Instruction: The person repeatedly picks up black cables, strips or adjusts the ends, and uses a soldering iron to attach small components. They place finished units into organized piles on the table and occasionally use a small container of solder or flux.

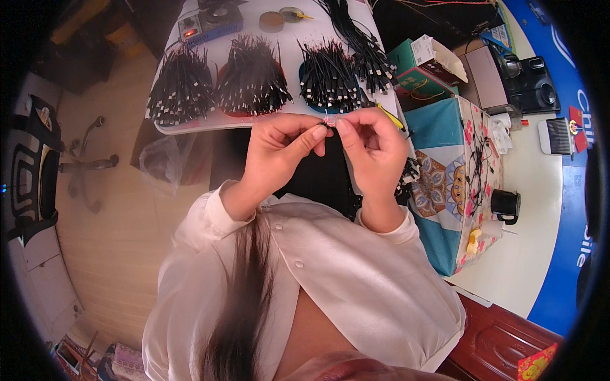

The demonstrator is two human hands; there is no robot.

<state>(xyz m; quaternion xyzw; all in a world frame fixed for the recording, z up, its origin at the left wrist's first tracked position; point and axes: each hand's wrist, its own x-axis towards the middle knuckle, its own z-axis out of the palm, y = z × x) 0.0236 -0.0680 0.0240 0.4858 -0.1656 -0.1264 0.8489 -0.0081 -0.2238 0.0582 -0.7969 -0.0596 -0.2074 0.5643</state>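
Both my hands meet above the near edge of the white table. Between their fingertips is a small cable end with thin reddish and pale wires. My left hand pinches it from the left, thumb against fingers. From the right, my right hand pinches it too, fingers curled in. Fingers hide most of the piece. Just beyond lie bundles of short black cables with metal plugs toward me: a left bundle, a middle bundle on something red, and a right bundle.
A control box with a red light stands at the back left, near a round tin. Longer black cables hang over the right side. A yellow-handled tool lies by my right hand. Rightward stand a patterned fabric box and a black mug.
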